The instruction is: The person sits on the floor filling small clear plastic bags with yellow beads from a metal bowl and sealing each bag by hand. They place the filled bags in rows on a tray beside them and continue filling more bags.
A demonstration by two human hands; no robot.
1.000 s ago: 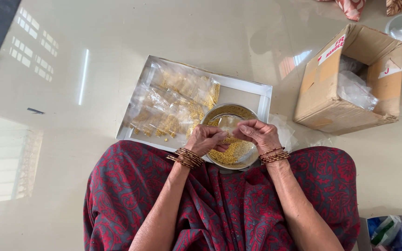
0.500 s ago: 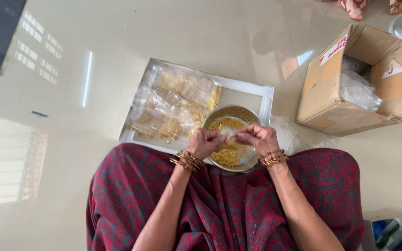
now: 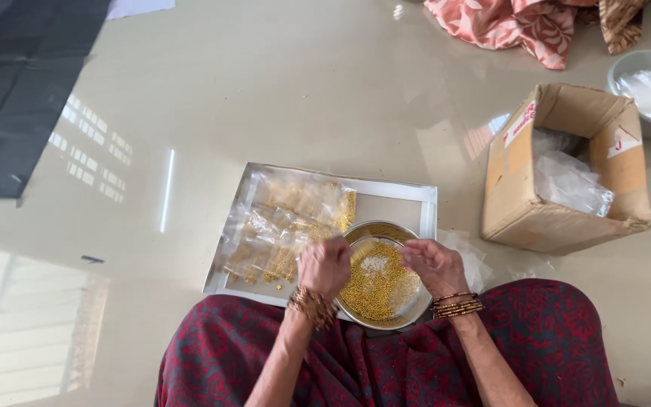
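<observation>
Head view: left hand (image 3: 324, 265) curled in a loose fist over the bowl (image 3: 383, 275) rim; what it grips cannot be told. Right hand (image 3: 435, 265) half-open at the opposite rim. Bowl of gold beads (image 3: 377, 283) overlaps the tray (image 3: 408, 202) edge; packets (image 3: 284, 230) fill tray left. Box (image 3: 566, 169) well apart right; open floor (image 3: 303, 90) beyond.

Bright daylight washes the glossy floor (image 3: 280, 98), throwing window-grid reflections and a pale glare patch at left; shadows stay soft, the frame sharp, edges mildly distorted.
</observation>
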